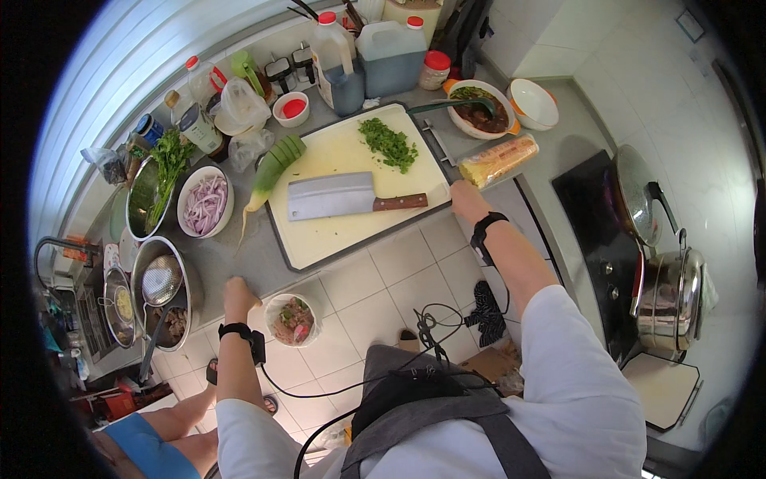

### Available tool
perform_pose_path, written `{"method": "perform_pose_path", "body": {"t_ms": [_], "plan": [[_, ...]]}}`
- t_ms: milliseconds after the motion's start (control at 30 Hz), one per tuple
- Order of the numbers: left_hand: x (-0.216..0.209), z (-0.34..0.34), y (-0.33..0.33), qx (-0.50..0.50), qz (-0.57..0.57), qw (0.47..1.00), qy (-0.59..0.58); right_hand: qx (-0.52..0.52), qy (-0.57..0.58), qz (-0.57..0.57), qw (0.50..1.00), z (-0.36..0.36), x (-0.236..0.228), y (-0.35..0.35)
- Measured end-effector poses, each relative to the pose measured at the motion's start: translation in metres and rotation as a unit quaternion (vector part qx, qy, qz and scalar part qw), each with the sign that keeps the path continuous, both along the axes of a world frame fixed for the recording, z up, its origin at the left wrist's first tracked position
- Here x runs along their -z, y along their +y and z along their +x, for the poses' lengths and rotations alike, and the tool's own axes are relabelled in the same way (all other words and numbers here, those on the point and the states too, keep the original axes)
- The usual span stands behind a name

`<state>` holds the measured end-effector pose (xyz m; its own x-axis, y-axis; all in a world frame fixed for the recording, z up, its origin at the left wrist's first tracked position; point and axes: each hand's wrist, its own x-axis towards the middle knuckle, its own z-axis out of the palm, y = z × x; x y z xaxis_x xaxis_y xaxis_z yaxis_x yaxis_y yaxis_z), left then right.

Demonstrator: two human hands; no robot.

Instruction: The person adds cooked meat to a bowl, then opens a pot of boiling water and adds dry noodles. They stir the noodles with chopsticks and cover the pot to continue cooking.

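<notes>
My left hand (239,298) rests at the counter's front edge, fingers curled; whatever is inside them, if anything, is hidden. By the right end of the cutting board (323,243), my right hand (468,201) is also curled, its grip hidden from above. It is close to a wrapped yellow food roll (500,160). On the board lie a cleaver (335,196) with a wooden handle pointing right and a heap of chopped green herbs (388,145). A green radish (273,176), its upper part sliced, lies over the board's left edge.
Left are a bowl of sliced onion (206,206), a steel pot (189,271) with a strainer, and greens (167,164). Jugs (336,64) line the back; a sauce bowl (481,120) holds a ladle. A waste bin (293,321) is below; a cable (319,393) crosses. Another person's legs (179,431) show lower left.
</notes>
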<state>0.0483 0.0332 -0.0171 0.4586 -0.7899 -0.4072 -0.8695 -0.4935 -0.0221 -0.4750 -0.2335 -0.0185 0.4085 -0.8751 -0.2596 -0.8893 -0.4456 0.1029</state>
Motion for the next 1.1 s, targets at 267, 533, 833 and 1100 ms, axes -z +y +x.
{"method": "perform_pose_path", "body": {"t_ms": [267, 533, 833, 1100], "plan": [[-0.011, -0.006, -0.002, -0.015, -0.002, 1.0, 0.007, 0.018, -0.011, 0.012, 1.0, 0.001, 0.001, -0.001], [-0.011, -0.005, -0.001, 0.0, -0.02, 1.0, -0.01, 0.005, 0.026, 0.027, 0.999, 0.003, -0.005, 0.0], [-0.006, -0.005, -0.004, -0.018, 0.014, 1.0, -0.014, 0.1, -0.072, 0.016, 0.992, 0.007, -0.05, 0.011], [-0.005, -0.002, -0.004, -0.004, 0.012, 1.0, -0.012, 0.147, -0.15, -0.117, 0.971, -0.004, -0.112, -0.021]]}}
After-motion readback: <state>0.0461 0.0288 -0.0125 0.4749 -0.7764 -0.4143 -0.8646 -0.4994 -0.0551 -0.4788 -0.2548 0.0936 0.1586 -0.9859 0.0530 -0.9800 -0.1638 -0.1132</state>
